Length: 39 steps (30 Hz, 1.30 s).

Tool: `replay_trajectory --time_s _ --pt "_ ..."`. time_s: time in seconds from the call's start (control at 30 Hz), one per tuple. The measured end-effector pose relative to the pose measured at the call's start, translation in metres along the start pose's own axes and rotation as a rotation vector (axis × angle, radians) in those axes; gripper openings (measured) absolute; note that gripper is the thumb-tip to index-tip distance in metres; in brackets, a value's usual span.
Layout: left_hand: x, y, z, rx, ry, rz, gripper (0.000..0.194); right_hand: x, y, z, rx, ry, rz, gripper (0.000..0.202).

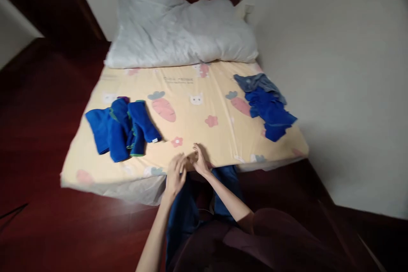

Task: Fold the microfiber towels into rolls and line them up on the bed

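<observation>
At the near edge of the bed, my left hand (176,172) hovers with loosely curved fingers and nothing visible in it. Close beside it is my right hand (199,162), fingers apart and likewise holding nothing that I can see. Folded blue garments (116,132), some with green trim, lie on the sheet to the left of my hands. Over on the right side sits a loose pile of crumpled blue cloth (270,112), with a grey-blue piece of clothing (263,81) at its far end.
The bed wears a yellow sheet (197,129) printed with carrots, flowers and animal faces. A bunched white quilt (185,36) covers its far end. A white wall (344,85) borders the right side, while dark red floor (41,136) lies to the left.
</observation>
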State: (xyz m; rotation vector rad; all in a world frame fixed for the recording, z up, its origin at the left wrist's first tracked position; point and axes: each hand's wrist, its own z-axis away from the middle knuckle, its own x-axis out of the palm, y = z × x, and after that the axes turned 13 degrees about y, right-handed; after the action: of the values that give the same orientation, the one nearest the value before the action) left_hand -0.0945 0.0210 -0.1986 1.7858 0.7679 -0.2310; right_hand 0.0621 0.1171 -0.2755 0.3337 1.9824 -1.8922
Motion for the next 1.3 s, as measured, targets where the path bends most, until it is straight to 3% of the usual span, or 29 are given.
replay_trajectory --time_s 0.1,0.17,0.2,0.27,0.37,0.43,0.53,0.7,0.83,0.97,1.07,1.13,1.23,1.3 --pt "0.041 0.006 0.091 -0.085 -0.472 0.010 0.047 -0.088 0.052 0.005 0.085 0.361 0.043 0.056" --pt "0.052 0.011 0.132 -0.096 -0.770 -0.009 0.040 -0.157 0.077 -0.009 0.155 0.562 0.180 0.049" --pt "0.052 0.013 0.144 -0.116 -0.831 -0.002 0.037 -0.192 0.088 -0.020 0.195 0.647 0.288 0.047" --pt "0.049 0.015 0.153 -0.205 -0.761 0.050 0.036 -0.259 0.103 -0.047 0.217 0.760 0.441 0.047" --pt "0.043 0.014 0.143 -0.395 -0.465 0.107 0.039 -0.340 0.115 -0.088 0.155 0.795 0.670 0.043" --pt "0.042 0.014 0.134 -0.483 -0.352 0.101 0.037 -0.377 0.120 -0.113 0.100 0.748 0.830 0.039" --pt "0.048 0.016 0.126 -0.533 -0.274 0.108 0.035 -0.406 0.125 -0.144 0.077 0.613 0.972 0.037" --pt "0.058 0.021 0.129 -0.509 -0.240 0.109 0.043 -0.405 0.121 -0.166 0.110 0.510 0.991 0.041" --pt "0.060 0.024 0.130 -0.465 -0.250 0.085 0.044 -0.374 0.101 -0.134 -0.133 0.464 0.766 0.034" --pt "0.061 0.036 0.123 -0.390 -0.202 0.060 0.040 -0.317 0.068 -0.052 -0.334 0.384 0.323 0.031" --pt "0.067 0.057 0.107 -0.241 -0.147 0.049 0.033 -0.261 0.034 0.028 -0.334 0.262 0.068 0.027" --pt "0.072 0.073 0.093 -0.071 -0.160 0.037 0.036 -0.222 0.010 0.081 -0.287 0.143 -0.053 0.026" --pt "0.077 0.095 0.071 0.193 -0.313 -0.006 0.048 -0.174 -0.024 0.149 -0.186 0.056 -0.249 0.023" --pt "0.075 0.105 0.062 0.295 -0.469 -0.031 0.044 -0.157 -0.041 0.182 -0.114 0.025 -0.350 0.021"
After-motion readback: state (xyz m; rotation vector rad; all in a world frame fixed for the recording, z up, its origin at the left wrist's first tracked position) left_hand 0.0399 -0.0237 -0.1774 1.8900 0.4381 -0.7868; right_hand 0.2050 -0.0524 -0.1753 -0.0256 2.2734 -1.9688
